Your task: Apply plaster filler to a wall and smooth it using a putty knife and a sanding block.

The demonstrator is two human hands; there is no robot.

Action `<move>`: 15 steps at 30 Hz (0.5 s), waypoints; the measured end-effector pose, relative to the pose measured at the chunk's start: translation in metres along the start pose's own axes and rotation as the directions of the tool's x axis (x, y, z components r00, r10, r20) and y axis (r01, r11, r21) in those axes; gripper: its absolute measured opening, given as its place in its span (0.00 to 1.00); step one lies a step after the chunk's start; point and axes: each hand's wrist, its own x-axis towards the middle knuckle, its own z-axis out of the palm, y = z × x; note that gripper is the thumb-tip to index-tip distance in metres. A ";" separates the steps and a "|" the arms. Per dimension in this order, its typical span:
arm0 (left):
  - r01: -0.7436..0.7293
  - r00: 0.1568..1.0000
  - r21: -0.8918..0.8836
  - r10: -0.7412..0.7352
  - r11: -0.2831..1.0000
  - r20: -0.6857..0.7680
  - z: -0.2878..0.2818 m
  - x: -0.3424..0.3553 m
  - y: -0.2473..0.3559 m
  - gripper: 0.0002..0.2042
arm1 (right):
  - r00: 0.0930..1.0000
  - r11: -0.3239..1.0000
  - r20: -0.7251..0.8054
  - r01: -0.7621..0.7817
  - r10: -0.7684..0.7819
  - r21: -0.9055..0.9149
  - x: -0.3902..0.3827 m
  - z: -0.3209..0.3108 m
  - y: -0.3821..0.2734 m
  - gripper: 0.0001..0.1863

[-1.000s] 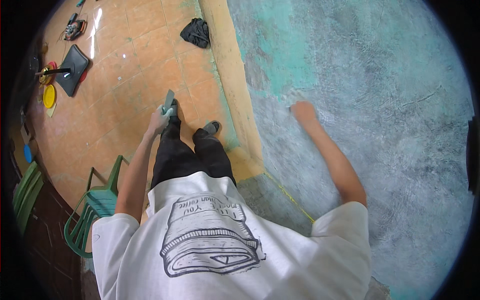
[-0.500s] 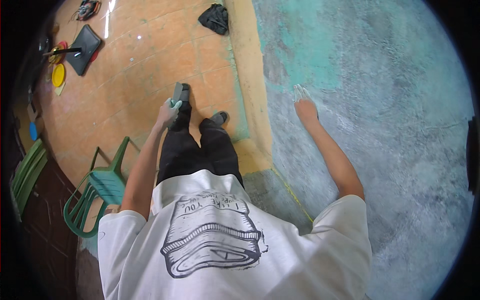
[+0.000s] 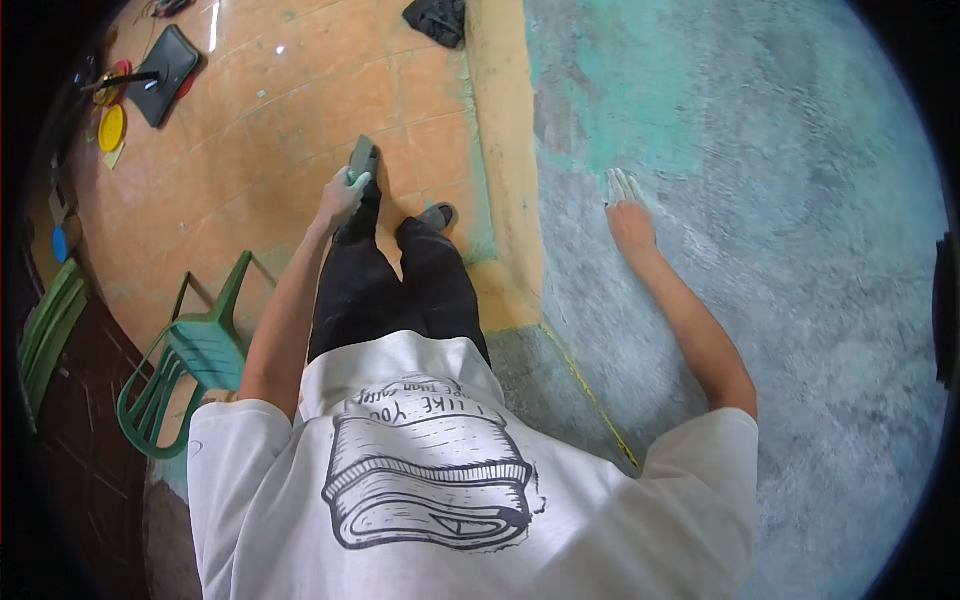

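My left hand (image 3: 344,196) is closed around a flat, grey scraper-like tool (image 3: 363,154). It hangs above my left foot, and its exact kind does not show. White powder coats the fingers of both hands. To the right, my right hand (image 3: 629,208) lies flat against the wall (image 3: 720,260), its fingers stretched out and pointing up the surface. That wall is patchy grey, with a turquoise painted area (image 3: 640,110) just beyond my fingertips. Nothing shows in the right hand.
A green plastic chair (image 3: 205,350) stands at my left, near a brown door (image 3: 85,440). A black bag (image 3: 437,20) lies on the orange tiled floor (image 3: 290,130) by the wall base. Far left are a dark square stand (image 3: 168,78) and a yellow round lid (image 3: 112,128).
My right hand has slid a little to the right along the wall. The left hand keeps its grip on the grey tool, and the whole view has shifted slightly.
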 end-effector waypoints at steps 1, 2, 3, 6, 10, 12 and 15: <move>-0.050 0.999 -0.002 0.050 0.999 -0.006 0.006 0.000 0.002 0.16 | 1.000 1.000 0.022 -0.001 0.002 -0.027 0.010 0.021 -0.005 0.09; -0.053 0.998 0.001 0.053 0.999 0.017 0.009 -0.004 0.007 0.17 | 0.999 0.999 0.043 -0.004 0.006 -0.050 0.019 0.037 -0.013 0.09; -0.041 0.999 0.010 0.041 0.999 0.006 0.009 -0.005 0.006 0.17 | 0.999 0.999 0.037 0.007 -0.006 -0.037 0.030 0.044 -0.020 0.09; -0.029 0.998 -0.050 0.031 0.998 0.048 0.006 -0.013 0.004 0.17 | 0.992 0.996 0.089 -0.084 0.086 -0.031 0.049 0.056 -0.031 0.09; -0.083 0.997 0.020 0.083 0.996 0.000 -0.010 -0.022 -0.008 0.17 | 0.989 0.998 0.136 -0.058 0.060 -0.018 0.032 0.035 -0.031 0.09; -0.154 0.988 0.089 0.156 0.984 -0.011 -0.016 -0.028 -0.010 0.18 | 0.989 0.995 0.108 -0.102 0.101 0.005 0.011 0.004 -0.027 0.08; -0.105 0.992 0.012 0.103 0.994 0.070 -0.026 -0.042 0.022 0.17 | 0.945 0.983 0.279 -0.183 0.170 0.023 -0.024 -0.036 -0.030 0.08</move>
